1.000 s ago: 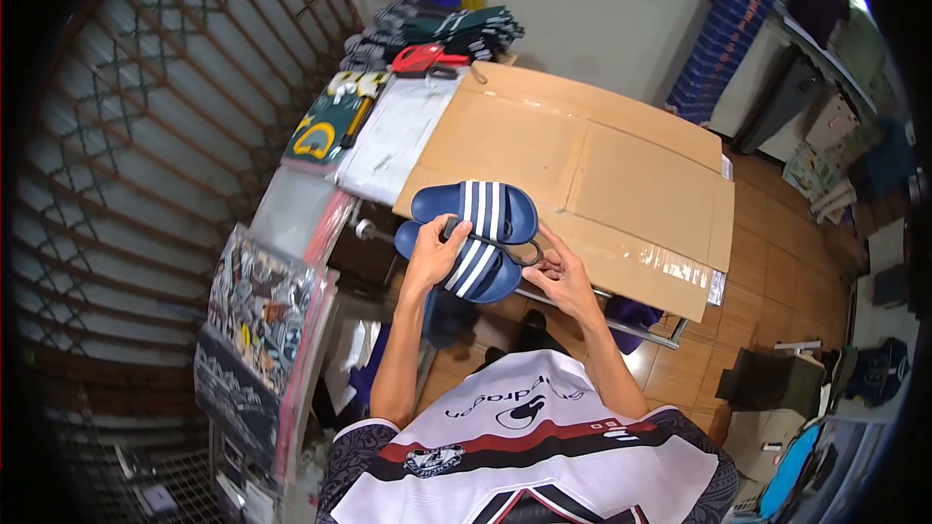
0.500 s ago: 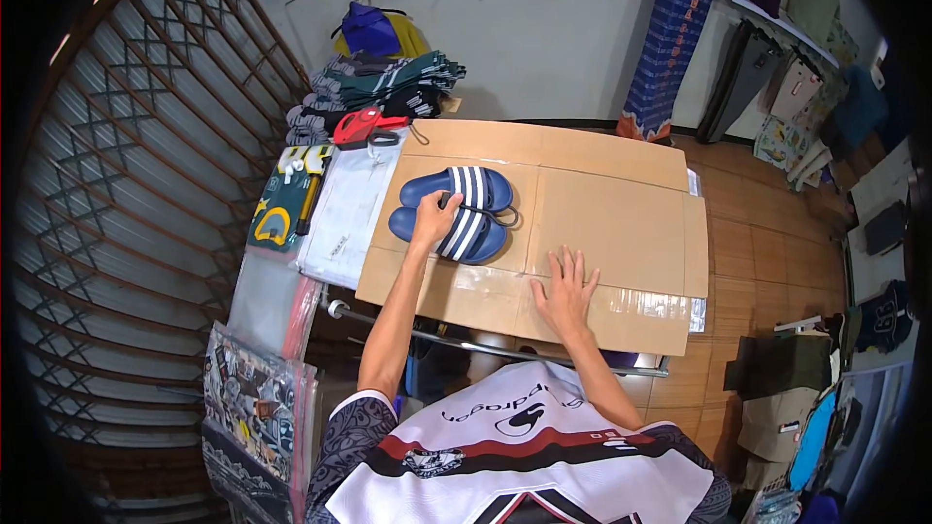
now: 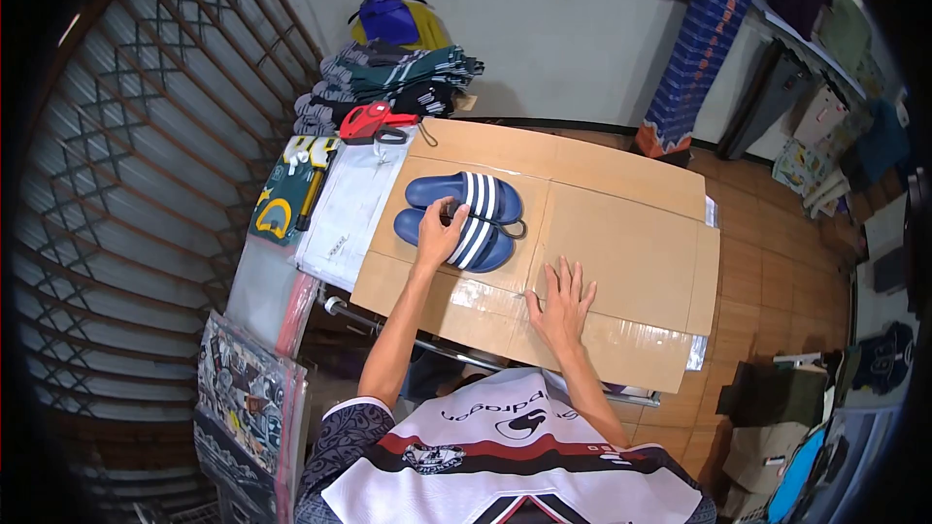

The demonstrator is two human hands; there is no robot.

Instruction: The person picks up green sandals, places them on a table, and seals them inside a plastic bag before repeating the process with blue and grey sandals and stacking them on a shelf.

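Observation:
A pair of navy slide sandals [image 3: 497, 202] with white stripes lies side by side on a flattened cardboard box [image 3: 621, 243]. Between the two slides runs a black piece, and a dark loop [image 3: 515, 230] shows at one end of them. My left hand [image 3: 439, 236] is at the inner edges of the sandals, thumb and fingers curled around the black piece there; the fingertips are partly hidden. Flat on the cardboard to the right rests my right hand [image 3: 561, 311], its fingers spread and nothing in it.
A red tape dispenser [image 3: 367, 123] lies at the table's far left corner, beside a stack of folded clothes [image 3: 398, 78]. Plastic-wrapped packages [image 3: 248, 408] stand at the left near a folding metal gate [image 3: 146, 184]. A patterned pillar [image 3: 701, 49] rises behind the table.
The camera view has turned slightly. My left hand's fingers have lifted and curled a little at the sandals. The sandals and my right hand keep nearly the same place on the cardboard.

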